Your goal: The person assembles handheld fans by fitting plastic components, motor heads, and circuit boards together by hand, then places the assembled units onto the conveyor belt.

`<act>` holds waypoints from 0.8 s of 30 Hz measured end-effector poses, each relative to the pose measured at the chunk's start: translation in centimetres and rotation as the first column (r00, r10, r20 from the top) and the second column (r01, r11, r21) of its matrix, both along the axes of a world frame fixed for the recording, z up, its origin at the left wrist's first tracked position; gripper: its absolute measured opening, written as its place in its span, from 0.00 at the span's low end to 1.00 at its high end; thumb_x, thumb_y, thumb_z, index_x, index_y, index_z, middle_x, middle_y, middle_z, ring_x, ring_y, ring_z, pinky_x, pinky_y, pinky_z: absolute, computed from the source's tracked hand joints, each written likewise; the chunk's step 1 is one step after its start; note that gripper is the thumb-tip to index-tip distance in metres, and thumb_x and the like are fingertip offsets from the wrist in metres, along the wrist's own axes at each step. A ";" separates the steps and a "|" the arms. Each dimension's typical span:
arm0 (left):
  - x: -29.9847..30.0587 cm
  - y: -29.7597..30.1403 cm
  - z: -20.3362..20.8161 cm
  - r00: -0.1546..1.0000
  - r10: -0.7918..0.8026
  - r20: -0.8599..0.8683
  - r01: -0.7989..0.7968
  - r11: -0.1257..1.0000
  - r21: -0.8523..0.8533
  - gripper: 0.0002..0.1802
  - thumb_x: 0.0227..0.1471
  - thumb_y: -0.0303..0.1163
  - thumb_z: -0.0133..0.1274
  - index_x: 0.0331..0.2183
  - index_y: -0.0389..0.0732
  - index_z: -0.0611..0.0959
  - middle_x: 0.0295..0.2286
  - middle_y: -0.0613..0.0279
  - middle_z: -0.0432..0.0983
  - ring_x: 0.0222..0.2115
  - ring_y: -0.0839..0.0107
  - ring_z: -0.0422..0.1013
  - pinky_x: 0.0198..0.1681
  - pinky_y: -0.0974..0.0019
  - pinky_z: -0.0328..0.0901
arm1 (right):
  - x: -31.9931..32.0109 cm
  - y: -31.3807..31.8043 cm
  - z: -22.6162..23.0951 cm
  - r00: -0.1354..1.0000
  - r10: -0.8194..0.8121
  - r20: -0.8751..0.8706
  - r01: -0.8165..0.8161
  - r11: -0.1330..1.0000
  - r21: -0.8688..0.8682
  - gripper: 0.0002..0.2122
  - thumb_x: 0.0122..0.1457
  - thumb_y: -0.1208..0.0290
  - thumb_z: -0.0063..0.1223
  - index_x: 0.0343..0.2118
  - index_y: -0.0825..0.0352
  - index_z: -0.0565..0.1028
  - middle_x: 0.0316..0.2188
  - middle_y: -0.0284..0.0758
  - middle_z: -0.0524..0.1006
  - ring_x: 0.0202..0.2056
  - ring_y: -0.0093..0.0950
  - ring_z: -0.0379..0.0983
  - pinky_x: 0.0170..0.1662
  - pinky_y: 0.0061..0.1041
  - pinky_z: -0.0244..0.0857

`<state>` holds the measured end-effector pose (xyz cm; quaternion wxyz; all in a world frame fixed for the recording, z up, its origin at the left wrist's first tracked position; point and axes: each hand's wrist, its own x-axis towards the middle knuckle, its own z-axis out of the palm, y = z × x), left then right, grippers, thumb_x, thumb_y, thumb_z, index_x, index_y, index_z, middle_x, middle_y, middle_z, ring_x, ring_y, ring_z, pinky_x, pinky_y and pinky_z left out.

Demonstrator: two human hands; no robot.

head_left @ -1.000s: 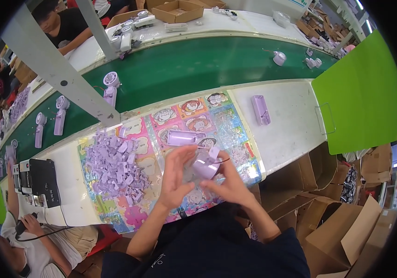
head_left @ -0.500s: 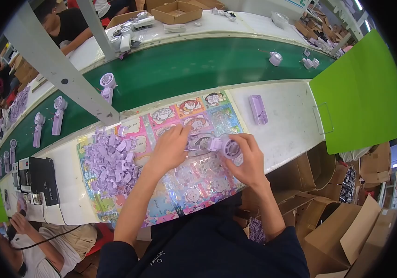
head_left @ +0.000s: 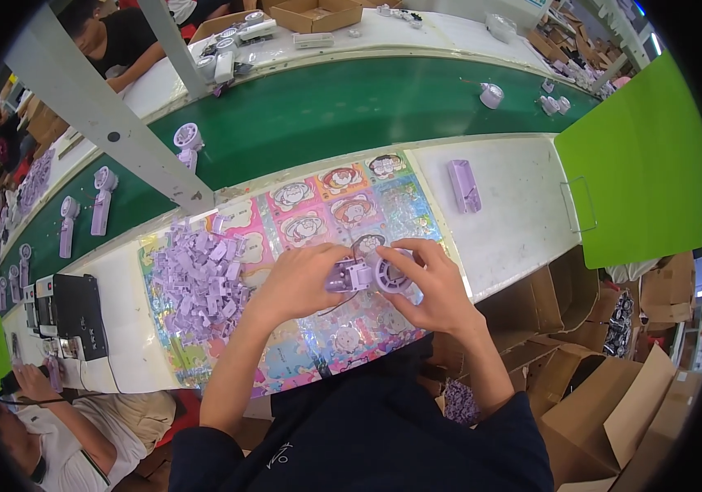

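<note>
Over a colourful printed mat (head_left: 289,358), my two hands hold a small lilac handheld fan assembly. My right hand (head_left: 441,289) is closed on its round fan head (head_left: 390,273), thumb below and fingers above. The fingers of my left hand (head_left: 298,284) grip the lilac neck piece (head_left: 354,277) beside the head; part of it is hidden by the hand. Thin dark wires loop above and below the piece. A heap of small lilac plastic parts (head_left: 195,283) lies left of my left hand. Farther right, a lilac handle shell (head_left: 464,187) lies open side up on the white table.
A green conveyor belt (head_left: 310,102) runs beyond the table, carrying several lilac fans (head_left: 102,201) and loose fan heads (head_left: 491,96). A grey post (head_left: 113,123) rises at left. A black device (head_left: 72,316) stands left, near a co-worker. A green panel (head_left: 638,172) and cardboard boxes (head_left: 605,410) are at right.
My hands have drawn closer together. The left hand has moved from the wires to the lilac neck piece, and the fan head has shifted slightly left and is turned.
</note>
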<state>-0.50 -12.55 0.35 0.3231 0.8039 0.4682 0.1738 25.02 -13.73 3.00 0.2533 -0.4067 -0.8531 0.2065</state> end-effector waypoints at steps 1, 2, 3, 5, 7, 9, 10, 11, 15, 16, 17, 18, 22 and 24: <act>0.0 -0.2 0.0 1.000 0.000 -0.001 0.000 0.999 0.037 0.30 0.39 0.35 0.67 0.47 0.38 0.80 0.42 0.52 0.79 0.45 0.51 0.75 0.47 0.51 0.70 | -0.1 0.0 0.0 0.999 0.007 0.040 -0.010 0.998 0.064 0.31 0.44 0.74 0.69 0.56 0.62 0.75 0.49 0.40 0.74 0.41 0.37 0.72 0.44 0.33 0.69; -0.1 -0.3 0.0 1.000 0.000 -0.001 0.000 0.999 0.035 0.30 0.39 0.35 0.67 0.47 0.38 0.80 0.42 0.52 0.79 0.45 0.51 0.75 0.47 0.51 0.70 | -0.2 0.0 0.0 0.997 0.012 0.079 -0.022 0.992 0.127 0.31 0.44 0.73 0.69 0.57 0.61 0.75 0.49 0.39 0.74 0.40 0.36 0.72 0.43 0.33 0.69; -0.2 -0.4 0.1 1.000 -0.005 -0.004 0.005 0.999 0.035 0.30 0.39 0.35 0.67 0.47 0.38 0.80 0.42 0.52 0.79 0.45 0.51 0.75 0.47 0.52 0.70 | -0.4 -0.2 0.1 0.997 0.011 0.079 -0.021 0.992 0.125 0.31 0.44 0.73 0.69 0.57 0.61 0.75 0.49 0.39 0.74 0.40 0.36 0.72 0.43 0.33 0.69; -0.3 -0.5 0.2 1.000 -0.007 -0.004 0.007 0.999 0.035 0.31 0.40 0.36 0.67 0.47 0.37 0.81 0.42 0.52 0.79 0.44 0.51 0.75 0.46 0.52 0.70 | -0.6 -0.5 0.4 0.990 -0.010 0.138 -0.007 0.992 0.124 0.30 0.46 0.73 0.68 0.57 0.60 0.75 0.49 0.40 0.74 0.41 0.37 0.72 0.43 0.33 0.69; -0.4 -0.7 0.2 0.997 -0.024 0.077 0.023 1.000 0.007 0.29 0.42 0.37 0.67 0.47 0.37 0.82 0.42 0.52 0.78 0.44 0.51 0.75 0.45 0.53 0.70 | -0.7 -0.7 0.7 0.986 -0.006 0.168 -0.022 0.986 0.165 0.31 0.46 0.74 0.67 0.58 0.60 0.74 0.49 0.40 0.74 0.41 0.37 0.73 0.43 0.34 0.70; -0.2 -1.1 -0.1 0.991 0.009 0.132 -0.010 1.000 0.007 0.28 0.43 0.37 0.67 0.47 0.37 0.82 0.42 0.51 0.79 0.44 0.51 0.75 0.45 0.53 0.70 | -0.8 -0.9 0.8 0.981 -0.004 0.194 -0.036 0.978 0.204 0.32 0.46 0.75 0.65 0.58 0.61 0.73 0.48 0.41 0.74 0.42 0.38 0.74 0.43 0.34 0.71; -0.1 -1.2 -0.2 0.981 0.039 0.189 -0.041 0.999 0.009 0.26 0.44 0.37 0.67 0.46 0.37 0.83 0.41 0.51 0.80 0.43 0.51 0.76 0.45 0.54 0.70 | -0.8 -0.9 1.0 0.980 -0.002 0.197 -0.043 0.974 0.224 0.32 0.45 0.75 0.65 0.59 0.61 0.73 0.48 0.41 0.74 0.42 0.38 0.74 0.43 0.34 0.71; 0.0 -1.3 -0.4 0.981 0.038 0.188 -0.040 0.999 0.007 0.26 0.44 0.37 0.67 0.46 0.37 0.83 0.41 0.51 0.80 0.43 0.51 0.76 0.45 0.54 0.70 | -0.9 -0.9 1.0 0.980 -0.001 0.199 -0.049 0.969 0.243 0.32 0.45 0.76 0.65 0.59 0.62 0.73 0.48 0.41 0.74 0.41 0.38 0.74 0.42 0.34 0.71; 0.8 -1.9 -1.3 0.931 0.170 0.323 -0.158 0.985 -0.063 0.22 0.46 0.37 0.66 0.43 0.37 0.85 0.38 0.49 0.82 0.39 0.50 0.78 0.43 0.54 0.71 | -1.0 -1.1 1.0 0.977 -0.012 0.215 -0.054 0.952 0.301 0.32 0.44 0.76 0.64 0.58 0.62 0.74 0.49 0.41 0.74 0.40 0.38 0.75 0.42 0.34 0.71; 0.9 -2.0 -1.6 0.913 0.240 0.330 -0.216 0.970 -0.108 0.22 0.46 0.37 0.66 0.43 0.37 0.86 0.36 0.48 0.83 0.38 0.50 0.79 0.42 0.55 0.71 | -1.1 -1.0 0.9 0.980 -0.008 0.197 -0.054 0.951 0.305 0.32 0.43 0.77 0.65 0.57 0.62 0.74 0.49 0.41 0.74 0.39 0.38 0.75 0.42 0.34 0.71; 1.1 -2.0 -1.9 0.913 0.243 0.327 -0.219 0.970 -0.109 0.22 0.46 0.37 0.66 0.43 0.37 0.86 0.36 0.48 0.83 0.38 0.50 0.79 0.42 0.55 0.71 | -1.1 -0.9 0.8 0.984 -0.002 0.179 -0.054 0.950 0.309 0.32 0.42 0.77 0.65 0.57 0.62 0.75 0.50 0.41 0.74 0.39 0.37 0.75 0.41 0.34 0.71; 1.2 -2.0 -2.1 0.891 0.270 0.364 -0.217 0.959 -0.182 0.22 0.47 0.36 0.67 0.43 0.37 0.86 0.36 0.48 0.83 0.37 0.52 0.79 0.42 0.56 0.72 | -1.1 -0.8 0.7 0.984 0.000 0.177 -0.056 0.950 0.307 0.32 0.42 0.77 0.65 0.57 0.62 0.75 0.50 0.41 0.74 0.39 0.37 0.75 0.41 0.34 0.71; 0.7 -0.1 -5.0 0.850 0.294 0.437 -0.172 0.940 -0.296 0.22 0.46 0.34 0.67 0.45 0.38 0.86 0.37 0.49 0.84 0.38 0.59 0.80 0.43 0.61 0.71 | -1.0 0.7 -0.9 0.999 -0.018 -0.038 0.021 0.998 0.067 0.34 0.43 0.82 0.67 0.59 0.61 0.74 0.54 0.40 0.73 0.50 0.41 0.71 0.49 0.35 0.69; 1.1 1.6 -5.1 0.858 0.299 0.418 -0.190 0.940 -0.282 0.24 0.46 0.32 0.68 0.46 0.36 0.85 0.38 0.50 0.84 0.37 0.64 0.80 0.43 0.63 0.71 | -0.6 2.0 -2.2 0.990 -0.041 -0.137 0.045 0.999 0.025 0.33 0.46 0.80 0.67 0.60 0.60 0.72 0.56 0.40 0.72 0.49 0.41 0.71 0.50 0.35 0.69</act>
